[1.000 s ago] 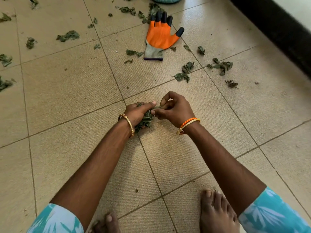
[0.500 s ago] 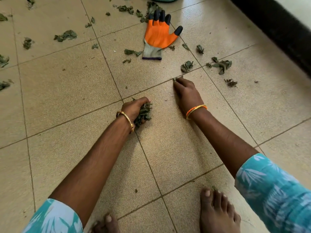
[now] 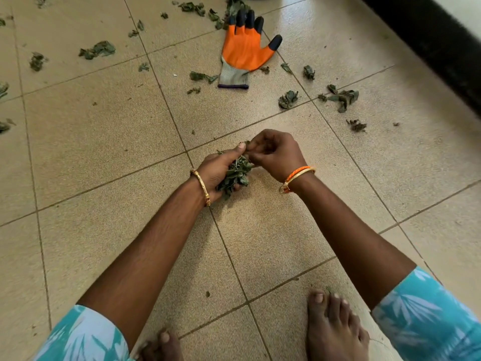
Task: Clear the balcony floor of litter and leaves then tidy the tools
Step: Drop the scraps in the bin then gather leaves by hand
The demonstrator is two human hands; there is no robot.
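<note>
The right hand (image 3: 276, 155) has come back from the floor (image 3: 104, 152), fingers pinching a leaf into the bunch of leaves (image 3: 234, 175) gripped by the left hand (image 3: 218, 170).

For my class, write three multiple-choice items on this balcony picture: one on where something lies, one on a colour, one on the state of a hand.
1. Where does the orange work glove with black fingertips lie?
A. on the tiled floor beyond the hands
B. on the right hand
C. beside the feet

2. What colour are the sleeves?
A. red
B. turquoise with pale leaf print
C. plain black

3. What is the left hand doing?
A. lying flat on the floor
B. pointing
C. holding a bunch of dry green leaves

Answers:
A, it lies flat on the tiled floor past both hands
B, both sleeves show that print
C, its fingers are curled round the bunch
</note>
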